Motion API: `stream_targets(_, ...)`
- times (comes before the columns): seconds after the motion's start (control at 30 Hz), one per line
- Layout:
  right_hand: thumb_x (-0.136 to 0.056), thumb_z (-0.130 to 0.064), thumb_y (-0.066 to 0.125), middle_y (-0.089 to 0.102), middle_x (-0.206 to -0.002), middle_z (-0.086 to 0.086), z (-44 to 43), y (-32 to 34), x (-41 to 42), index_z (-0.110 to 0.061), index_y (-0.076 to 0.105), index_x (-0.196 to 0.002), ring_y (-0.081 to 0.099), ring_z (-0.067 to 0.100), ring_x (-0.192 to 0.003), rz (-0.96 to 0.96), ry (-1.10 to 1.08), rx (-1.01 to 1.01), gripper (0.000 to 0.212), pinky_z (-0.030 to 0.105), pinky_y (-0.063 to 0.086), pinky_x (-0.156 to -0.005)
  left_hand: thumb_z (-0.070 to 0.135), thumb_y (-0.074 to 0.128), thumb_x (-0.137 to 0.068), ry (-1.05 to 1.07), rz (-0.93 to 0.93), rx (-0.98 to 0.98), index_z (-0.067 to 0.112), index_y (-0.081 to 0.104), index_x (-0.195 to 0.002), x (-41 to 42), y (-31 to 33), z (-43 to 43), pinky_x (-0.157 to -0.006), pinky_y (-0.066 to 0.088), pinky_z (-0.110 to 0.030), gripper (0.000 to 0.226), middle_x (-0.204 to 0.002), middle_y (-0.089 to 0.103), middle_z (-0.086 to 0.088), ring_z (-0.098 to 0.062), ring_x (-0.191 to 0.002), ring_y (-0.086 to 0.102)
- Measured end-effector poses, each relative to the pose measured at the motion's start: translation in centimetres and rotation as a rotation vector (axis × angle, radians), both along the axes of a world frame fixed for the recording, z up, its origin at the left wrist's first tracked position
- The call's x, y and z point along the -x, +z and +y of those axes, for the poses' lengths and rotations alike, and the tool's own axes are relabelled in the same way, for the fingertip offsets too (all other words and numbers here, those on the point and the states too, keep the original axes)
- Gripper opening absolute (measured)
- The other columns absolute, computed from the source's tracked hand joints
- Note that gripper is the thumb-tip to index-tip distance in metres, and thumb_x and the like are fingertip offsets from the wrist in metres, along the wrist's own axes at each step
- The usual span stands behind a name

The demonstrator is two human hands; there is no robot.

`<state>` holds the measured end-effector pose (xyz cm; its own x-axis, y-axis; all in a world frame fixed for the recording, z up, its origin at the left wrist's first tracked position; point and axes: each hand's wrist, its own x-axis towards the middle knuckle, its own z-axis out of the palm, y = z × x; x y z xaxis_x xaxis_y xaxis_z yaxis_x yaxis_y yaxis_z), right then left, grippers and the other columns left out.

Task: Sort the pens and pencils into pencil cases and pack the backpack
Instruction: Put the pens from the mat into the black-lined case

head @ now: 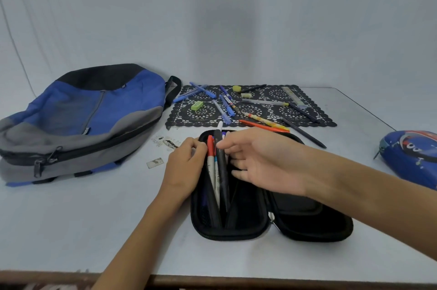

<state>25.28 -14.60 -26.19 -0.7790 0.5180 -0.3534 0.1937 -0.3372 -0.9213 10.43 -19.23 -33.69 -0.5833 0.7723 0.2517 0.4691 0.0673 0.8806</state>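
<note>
A black pencil case [307, 226] lies open on the white table in front of me. Its left half holds several pens, among them a red-capped one [210, 147]. My left hand [184, 166] grips the case's upper left rim with curled fingers. My right hand [264, 162] reaches over the case from the right. Its thumb and forefinger pinch a black pen [223, 178] that stands slanted in the left half, and its other fingers are spread. More pens and pencils lie scattered on a black lace mat [260, 110] behind the case. A blue and grey backpack [94, 110] lies zipped at the left.
A blue printed pencil case [411, 155] sits at the right table edge. On the mat are a green eraser [197, 105], a yellow eraser [236, 88] and a clear ruler [293, 97]. An orange pencil [262, 126] lies at the mat's front edge.
</note>
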Motion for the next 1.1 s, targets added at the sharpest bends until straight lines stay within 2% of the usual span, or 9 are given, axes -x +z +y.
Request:
stream_targets(0.07, -0.084, -0.012, 0.060, 0.054, -0.125, -0.003, 0.0, 0.4, -0.4, -0.014, 0.064, -0.095, 0.033, 0.014, -0.139, -0.011, 0.004, -0.083, 0.013, 0.038, 0.018, -0.119, 0.025, 0.050, -0.095, -0.002, 0.002, 0.009, 0.009, 0.057, -0.083, 0.0, 0.0, 0.0, -0.059, 0.035, -0.019, 0.022, -0.078, 0.060, -0.005, -0.008, -0.067, 0.046)
stream_targets(0.17, -0.076, -0.024, 0.067, 0.058, -0.130, -0.007, 1.2, 1.1, -1.3, -0.020, 0.062, -0.125, 0.048, 0.006, -0.125, -0.206, 0.033, -0.620, 0.049, 0.027, 0.031, -0.110, 0.025, 0.051, -0.094, -0.004, -0.015, 0.009, 0.010, 0.059, -0.089, 0.0, 0.0, 0.0, -0.067, 0.039, -0.028, 0.018, -0.085, 0.065, -0.007, -0.013, -0.075, 0.051)
stream_targets(0.23, -0.084, -0.019, 0.064, 0.066, -0.112, -0.006, 2.3, 1.5, -1.9, -0.026, 0.064, -0.122, 0.059, 0.006, -0.103, -0.324, -0.012, -1.050, 0.039, 0.024, 0.042, -0.093, 0.026, 0.052, -0.093, -0.016, -0.027, 0.013, 0.017, 0.059, -0.091, 0.1, 0.1, -0.1, -0.066, 0.039, -0.027, 0.011, -0.086, 0.064, 0.002, -0.012, -0.077, 0.053)
stream_targets(0.3, -0.085, -0.018, 0.065, 0.068, -0.088, -0.009, 3.5, 1.3, -2.1, -0.024, 0.072, -0.099, 0.059, 0.002, -0.077, -0.367, -0.001, -1.241, 0.017, 0.024, 0.044, -0.075, 0.021, 0.053, -0.093, -0.041, -0.030, 0.004, 0.023, 0.058, -0.096, 0.2, 0.2, -0.1, -0.069, 0.038, -0.022, 0.007, -0.092, 0.061, 0.015, -0.006, -0.082, 0.054)
stream_targets(0.43, -0.083, -0.029, 0.070, 0.057, -0.060, -0.010, 4.6, -0.5, -1.4, -0.026, 0.067, -0.074, 0.049, 0.001, -0.054, -0.487, 0.122, -1.259, 0.010, 0.023, 0.039, -0.058, 0.010, 0.057, -0.088, -0.155, 0.052, -0.063, 0.022, 0.063, -0.103, 0.1, 0.6, -0.5, -0.074, 0.032, 0.002, 0.020, -0.095, 0.050, 0.032, 0.025, -0.089, 0.046)
stream_targets(0.57, -0.084, -0.035, 0.068, 0.051, -0.058, -0.010, 5.3, -1.7, -0.5, -0.025, 0.068, -0.081, 0.045, 0.002, -0.054, -0.482, 0.140, -1.251, 0.010, 0.021, 0.031, -0.056, 0.009, 0.059, -0.087, -0.212, 0.102, -0.097, 0.024, 0.064, -0.104, -0.1, 0.8, -0.8, -0.073, 0.029, 0.006, 0.023, -0.097, 0.051, 0.031, 0.029, -0.089, 0.044)
stream_targets(0.8, -0.084, -0.047, 0.063, 0.053, -0.065, -0.011, 5.1, -1.8, 0.5, -0.021, 0.067, -0.091, 0.047, 0.002, -0.061, -0.484, 0.125, -1.259, 0.027, 0.024, 0.032, -0.059, 0.032, 0.043, -0.093, -0.247, 0.190, -0.129, 0.032, 0.057, -0.123, 0.4, 0.1, -0.6, -0.098, 0.032, -0.013, 0.033, -0.122, 0.057, 0.021, 0.004, -0.119, 0.046)
stream_targets(1.0, -0.081, -0.046, 0.060, 0.068, -0.080, 0.002, 4.7, -1.8, 0.9, -0.010, 0.070, -0.085, 0.059, 0.017, -0.075, -0.605, 0.174, -1.326, 0.038, 0.030, 0.041, -0.063, 0.051, 0.044, -0.076, -0.292, 0.336, -0.068, 0.038, 0.054, -0.126, 0.6, -0.1, -0.6, -0.108, 0.029, -0.027, 0.053, -0.134, 0.051, 0.018, -0.001, -0.127, 0.041)
stream_targets(1.1, -0.081, -0.038, 0.062, 0.063, -0.070, 0.005, 4.7, -1.9, 0.7, -0.005, 0.068, -0.078, 0.051, 0.015, -0.062, -0.503, 0.108, -1.227, 0.033, 0.030, 0.039, -0.059, 0.055, 0.046, -0.073, -0.280, 0.329, -0.058, 0.042, 0.054, -0.125, 0.6, 0.0, -0.9, -0.107, 0.033, -0.030, 0.054, -0.125, 0.054, 0.023, 0.003, -0.120, 0.044)
